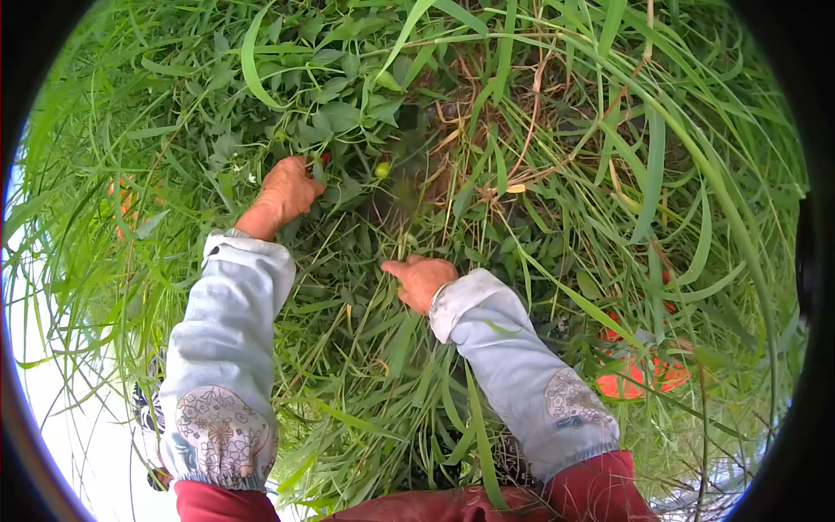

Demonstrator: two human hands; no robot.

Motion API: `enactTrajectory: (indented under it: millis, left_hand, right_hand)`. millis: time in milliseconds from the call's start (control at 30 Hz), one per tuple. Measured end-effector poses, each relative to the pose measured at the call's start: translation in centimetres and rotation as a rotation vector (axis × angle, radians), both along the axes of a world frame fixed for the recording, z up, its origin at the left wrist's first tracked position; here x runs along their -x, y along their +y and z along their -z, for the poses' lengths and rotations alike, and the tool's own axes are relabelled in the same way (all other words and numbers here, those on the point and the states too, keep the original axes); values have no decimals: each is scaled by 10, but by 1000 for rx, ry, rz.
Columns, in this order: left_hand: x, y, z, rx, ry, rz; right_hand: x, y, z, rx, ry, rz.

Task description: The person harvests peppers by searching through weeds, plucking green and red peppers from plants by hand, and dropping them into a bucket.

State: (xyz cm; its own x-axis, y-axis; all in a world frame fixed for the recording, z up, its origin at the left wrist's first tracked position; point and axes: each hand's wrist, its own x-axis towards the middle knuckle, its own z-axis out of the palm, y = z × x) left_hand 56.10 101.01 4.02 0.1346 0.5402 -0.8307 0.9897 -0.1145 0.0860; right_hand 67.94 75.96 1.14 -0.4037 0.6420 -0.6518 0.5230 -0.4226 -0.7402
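My left hand (291,191) reaches into leafy green plants, its fingers curled in among the leaves. A small red fruit (326,159) shows right by its fingertips; whether they hold it is hidden. Just to the right hangs a round yellow-green fruit (382,170). Lower and nearer the middle, my right hand (422,280) is over the grass (396,348), with one finger stretched out to the left and the others partly hidden. No object shows in it. Pale blue sleeve covers with patterned patches run up both forearms.
Tall grass blades (652,165) arch across the right side. Dry stems (531,113) and brown soil show at upper centre. An orange-red object (644,376), perhaps footwear, lies at lower right among the grass. White flowers (252,178) stand left of my left hand.
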Motion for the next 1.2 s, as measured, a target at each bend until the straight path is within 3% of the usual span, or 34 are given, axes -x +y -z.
enactTrajectory:
  millis: [33,133,200,267,300,400,433,533,567,600,667,700,733,800,833,967,1067,1100,1133,1200]
  left_hand:
    - [11,-5,10,-48,-52,65]
    - [-15,-41,-33,-148,-135,253]
    - [3,-49,-27,-139,-86,228]
    - [27,-49,-18,-193,42,441]
    - [22,-49,-31,-215,-75,199]
    - [26,-31,-24,-400,70,399]
    - [22,-29,-29,-406,118,244]
    - [37,-15,-19,-372,143,351]
    - [20,-16,-31,-322,324,381]
    - [37,-17,-22,-321,326,381]
    - [113,-17,25,-524,70,599]
    - [151,-10,54,-331,-417,-232]
    - [129,-13,38,-330,-417,-232]
    - [60,-23,-12,-343,292,457]
    - [60,-26,-9,-322,406,421]
    - [166,7,90,-534,133,471]
    - [40,-2,-10,-311,393,452]
    - [45,3,3,-253,338,142]
    - [57,0,8,-252,342,142]
    - [57,-12,0,-388,634,809]
  right_hand:
    - [-1,0,0,-1,7,0]
    - [-2,1,0,15,27,-5]
    - [-4,2,-1,27,36,-12]
    - [-4,1,-4,-76,-37,-65]
    - [-5,2,-6,-75,-36,-66]
    - [-8,9,-10,19,-17,-101]
    - [-9,10,-11,25,-11,-112]
    - [-4,5,-4,2,-16,-105]
    - [-2,2,-1,-25,-26,-84]
    - [-1,1,0,-23,-24,-85]
    - [-1,2,2,-9,1,-78]
    - [-1,3,1,-10,1,-78]
    - [-3,4,0,28,20,-61]
    - [-2,4,-1,67,38,-42]
    - [-1,2,0,22,15,-57]
    - [0,0,-1,-6,-32,-27]
    - [-5,6,-5,81,24,-32]
    - [-4,5,-4,81,28,-34]
    - [-4,2,-4,66,30,-10]
    - [-4,2,-6,48,33,15]
